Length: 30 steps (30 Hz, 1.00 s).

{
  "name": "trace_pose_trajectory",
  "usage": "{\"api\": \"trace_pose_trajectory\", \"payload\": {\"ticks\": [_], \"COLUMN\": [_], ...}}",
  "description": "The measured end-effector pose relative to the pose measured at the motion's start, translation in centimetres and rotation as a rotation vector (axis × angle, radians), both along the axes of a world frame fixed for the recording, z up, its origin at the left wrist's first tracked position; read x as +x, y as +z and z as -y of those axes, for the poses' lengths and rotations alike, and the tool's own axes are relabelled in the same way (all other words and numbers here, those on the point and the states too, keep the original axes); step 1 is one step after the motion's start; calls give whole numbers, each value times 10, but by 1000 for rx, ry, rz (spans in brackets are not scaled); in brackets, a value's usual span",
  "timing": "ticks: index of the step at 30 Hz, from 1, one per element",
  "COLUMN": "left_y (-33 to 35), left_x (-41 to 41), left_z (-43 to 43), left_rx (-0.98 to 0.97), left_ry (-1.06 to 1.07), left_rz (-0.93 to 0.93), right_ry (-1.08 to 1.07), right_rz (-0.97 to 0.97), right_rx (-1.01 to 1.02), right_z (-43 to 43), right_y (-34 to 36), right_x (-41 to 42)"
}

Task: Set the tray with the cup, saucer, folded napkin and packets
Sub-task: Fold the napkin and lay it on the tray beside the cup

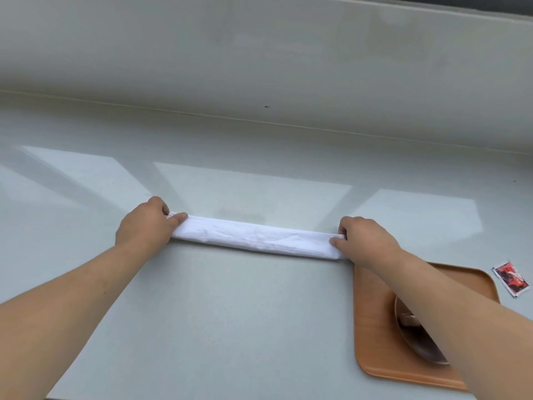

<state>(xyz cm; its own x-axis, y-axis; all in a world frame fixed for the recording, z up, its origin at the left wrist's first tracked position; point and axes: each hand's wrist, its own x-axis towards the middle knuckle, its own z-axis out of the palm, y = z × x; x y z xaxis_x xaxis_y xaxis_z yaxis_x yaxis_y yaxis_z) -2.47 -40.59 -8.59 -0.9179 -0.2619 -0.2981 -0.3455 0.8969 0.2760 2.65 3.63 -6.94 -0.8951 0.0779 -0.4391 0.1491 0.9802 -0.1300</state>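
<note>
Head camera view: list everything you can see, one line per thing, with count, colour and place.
Napkin: one, white, folded into a long narrow strip, lying on the counter at centre.
Tray: one, orange-tan, on the counter at lower right, partly under the right forearm.
Dish: one, brownish, on the tray, mostly hidden by the forearm; cup or saucer cannot be told.
Packet: one, red and white, on the counter right of the tray.
Counter: one, pale grey-green, glossy.
Left hand: one, grip pinching the napkin's left end.
Right hand: one, grip pinching the napkin's right end.
</note>
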Motion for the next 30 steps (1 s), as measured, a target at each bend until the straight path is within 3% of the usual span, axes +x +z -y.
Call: {"api": "trace_pose_trajectory", "payload": {"ticks": [3, 9, 13, 16, 20, 23, 26, 30], "left_y": [-1, 1, 14, 43, 93, 117, 114, 78], "left_x": [4, 7, 5, 6, 13, 34, 59, 80], "left_z": [-1, -2, 2, -3, -43, -102, -162, -215], "left_rx": [-53, 66, 381, 625, 422, 394, 389, 400], "left_ry": [44, 41, 286, 421, 151, -252, -588, -730], "left_rz": [66, 129, 54, -132, -449, -578, -517, -291], "right_ry": [-23, 22, -171, -397, -668, -813, -859, -946], "right_rz": [-33, 60, 84, 87, 124, 205, 236, 225], "right_rx": [11, 75, -192, -469, -806, -1031, -1165, -1318], "right_z": [-1, 9, 20, 35, 56, 67, 71, 64], "right_y": [-3, -3, 8, 17, 20, 19, 19, 11], "right_x": [1, 4, 6, 13, 30, 40, 49, 51]}}
